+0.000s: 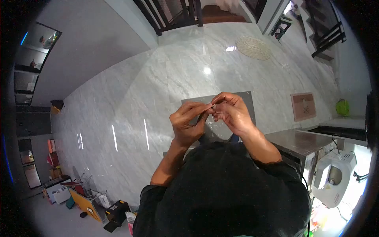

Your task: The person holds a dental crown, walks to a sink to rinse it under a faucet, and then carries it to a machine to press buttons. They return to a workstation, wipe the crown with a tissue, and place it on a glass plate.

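Note:
My left hand (187,123) and my right hand (233,113) are raised together in front of my chest, fingertips meeting. Both pinch a small thin item (210,107), too small to identify. The fingers of each hand are curled closed around that point. Behind the hands lies a grey rectangular sheet (245,99), partly hidden by them. My dark-sleeved torso fills the bottom of the view.
A pale marble floor (158,87) spreads below. On it lie a round woven mat (253,47) and a pink doormat (303,106). A steel counter (300,141) and a white stand mixer (333,177) are at right. Stairs (177,14) stand at top, clutter (87,197) at lower left.

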The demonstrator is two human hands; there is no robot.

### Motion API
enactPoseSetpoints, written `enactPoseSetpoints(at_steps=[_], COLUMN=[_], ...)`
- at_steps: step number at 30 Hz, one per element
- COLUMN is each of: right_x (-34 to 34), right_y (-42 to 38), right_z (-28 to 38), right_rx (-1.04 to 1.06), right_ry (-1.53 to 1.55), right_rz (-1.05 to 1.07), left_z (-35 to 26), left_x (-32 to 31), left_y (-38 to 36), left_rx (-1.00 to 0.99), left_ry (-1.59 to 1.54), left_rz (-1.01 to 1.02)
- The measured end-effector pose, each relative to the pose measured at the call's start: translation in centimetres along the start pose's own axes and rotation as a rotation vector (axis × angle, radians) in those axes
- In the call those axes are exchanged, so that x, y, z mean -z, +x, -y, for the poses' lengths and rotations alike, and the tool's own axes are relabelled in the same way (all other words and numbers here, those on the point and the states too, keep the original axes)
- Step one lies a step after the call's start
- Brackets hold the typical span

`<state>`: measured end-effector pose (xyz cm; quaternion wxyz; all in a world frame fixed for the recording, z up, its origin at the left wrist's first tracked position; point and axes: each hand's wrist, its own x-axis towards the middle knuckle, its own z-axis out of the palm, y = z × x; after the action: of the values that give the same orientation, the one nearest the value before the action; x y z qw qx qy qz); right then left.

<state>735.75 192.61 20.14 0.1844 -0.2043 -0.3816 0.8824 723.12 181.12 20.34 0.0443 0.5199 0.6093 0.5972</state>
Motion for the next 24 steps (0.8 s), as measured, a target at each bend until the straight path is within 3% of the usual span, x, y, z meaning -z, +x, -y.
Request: enactPoseSetpoints(at_steps=[5, 14, 17, 24], right_x=[-0.3, 1.2, 0.7, 0.9], right_y=[0.2, -0.2, -0.8, -1.6], right_z=[-0.7, -0.5, 0.2, 0.9], right_rx=[-0.099, -0.069, -0.022, 0.207], right_ry=[0.096, -0.034, -0.158, -0.767], right_rz=[-0.089, -0.057, -0.093, -0.12], left_z=[0.9, 0.7, 1.1, 0.9], left_x=[0.2, -1.3, -2.0, -2.0], left_y=[-0.8, -1.1, -1.3, -1.2], left_rx=[-0.003, 0.013, 0.075, 0.142], left_ry=[0.047, 0.028, -0.029, -0.067], left_rz=[-0.017, -0.021, -0.067, -0.009])
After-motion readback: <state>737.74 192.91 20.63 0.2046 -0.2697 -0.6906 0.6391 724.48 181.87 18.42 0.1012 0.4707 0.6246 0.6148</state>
